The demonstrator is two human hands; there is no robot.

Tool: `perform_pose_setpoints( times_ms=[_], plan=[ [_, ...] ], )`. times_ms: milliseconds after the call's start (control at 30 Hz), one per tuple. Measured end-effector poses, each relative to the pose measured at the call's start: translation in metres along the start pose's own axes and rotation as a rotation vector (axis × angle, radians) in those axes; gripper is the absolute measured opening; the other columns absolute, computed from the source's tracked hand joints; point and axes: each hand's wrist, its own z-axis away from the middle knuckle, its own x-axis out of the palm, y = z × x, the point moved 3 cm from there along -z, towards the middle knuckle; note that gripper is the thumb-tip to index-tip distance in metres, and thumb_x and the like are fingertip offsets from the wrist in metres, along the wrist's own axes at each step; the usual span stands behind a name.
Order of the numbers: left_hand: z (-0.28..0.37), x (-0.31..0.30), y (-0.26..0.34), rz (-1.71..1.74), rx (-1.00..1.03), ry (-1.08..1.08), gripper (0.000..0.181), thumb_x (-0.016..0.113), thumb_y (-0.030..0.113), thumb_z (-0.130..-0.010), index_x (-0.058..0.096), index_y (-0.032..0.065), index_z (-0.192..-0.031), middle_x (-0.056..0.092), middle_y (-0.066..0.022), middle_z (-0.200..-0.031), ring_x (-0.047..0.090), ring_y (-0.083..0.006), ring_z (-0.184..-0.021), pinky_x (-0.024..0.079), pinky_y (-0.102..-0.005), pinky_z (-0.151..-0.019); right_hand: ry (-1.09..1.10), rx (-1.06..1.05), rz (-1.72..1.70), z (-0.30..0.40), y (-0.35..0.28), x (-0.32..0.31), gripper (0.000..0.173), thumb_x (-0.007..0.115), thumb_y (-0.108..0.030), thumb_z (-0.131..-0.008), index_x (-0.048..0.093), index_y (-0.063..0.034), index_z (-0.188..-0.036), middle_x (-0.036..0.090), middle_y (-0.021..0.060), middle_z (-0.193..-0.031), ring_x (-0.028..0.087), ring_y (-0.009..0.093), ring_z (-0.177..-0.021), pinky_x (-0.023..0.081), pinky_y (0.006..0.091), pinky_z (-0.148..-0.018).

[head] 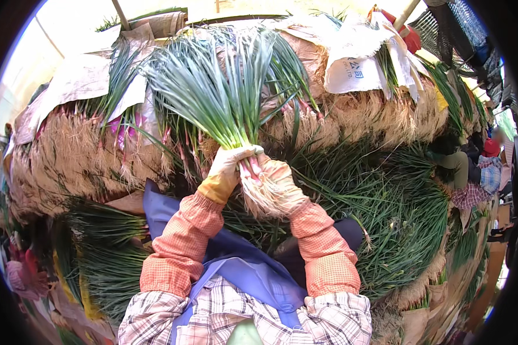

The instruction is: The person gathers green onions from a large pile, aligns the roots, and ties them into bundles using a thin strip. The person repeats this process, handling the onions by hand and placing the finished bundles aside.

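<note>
A bunch of scallions (237,108) with reddish bulb ends is held up in front of my chest, its green leaves fanned out away from me. My gloved left hand (228,168) wraps around the stalks just above the bulbs. Against the other side of the bulbs, my gloved right hand (280,179) grips the bunch, its fingers partly hidden. Pale stringy roots (261,198) hang down between the two hands. Behind the bunch, more loose scallions (291,71) lie over the top of a big stack, roots towards me.
A long stack of bundled scallions (82,159) crosses ahead, partly covered by sacking (75,79) and a white printed sack (349,71). Leafy heaps lie at my right (388,228) and left (112,267). Another person (479,172) is at the far right.
</note>
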Motion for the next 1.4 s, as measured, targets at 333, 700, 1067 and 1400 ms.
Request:
perform_pose_setpoints(
  times_ms=[333,700,1067,1400],
  plan=[
    [0.026,-0.003,-0.013,-0.065,0.069,0.053,0.027,0.060,0.013,-0.083,0.066,-0.0102,-0.095,0.067,-0.0173,-0.073,0.064,-0.0245,-0.060,0.054,-0.0354,-0.061,0.113,0.463,-0.861,-0.077,-0.002,-0.028,0.048,0.070,-0.034,-0.083,0.056,-0.0013,-0.115,0.063,0.0051,-0.095,0.055,0.012,-0.072,0.047,0.0275,-0.064],
    [0.029,-0.026,-0.025,0.152,0.036,0.036,0.025,0.062,0.017,-0.081,0.066,-0.0053,-0.092,0.069,-0.0170,-0.089,0.065,-0.0265,-0.079,0.053,-0.0358,-0.079,0.354,0.706,-1.647,-0.022,-0.015,-0.004,0.021,0.056,-0.024,-0.095,0.059,-0.0029,-0.098,0.064,0.0122,-0.078,0.060,0.022,-0.054,0.049,0.0333,-0.046],
    [0.035,-0.037,-0.031,0.098,0.012,0.099,0.025,0.063,0.018,-0.084,0.063,-0.0037,-0.097,0.068,-0.0163,-0.080,0.065,-0.0227,-0.063,0.056,-0.0325,-0.073,0.598,0.572,-1.501,-0.029,-0.006,-0.002,0.020,0.059,-0.019,-0.093,0.062,-0.0035,-0.105,0.065,0.0051,-0.088,0.063,0.016,-0.075,0.052,0.0324,-0.067],
    [0.046,-0.046,-0.032,0.290,0.001,0.058,0.033,0.063,0.011,-0.082,0.056,-0.0079,-0.108,0.064,-0.0191,-0.079,0.065,-0.0252,-0.068,0.058,-0.0363,-0.052,0.692,0.293,-1.952,-0.055,0.046,-0.060,0.043,0.039,-0.029,-0.103,0.056,0.0067,-0.120,0.028,-0.0089,-0.045,0.022,0.004,-0.035,0.020,0.0220,-0.032]
  ],
)
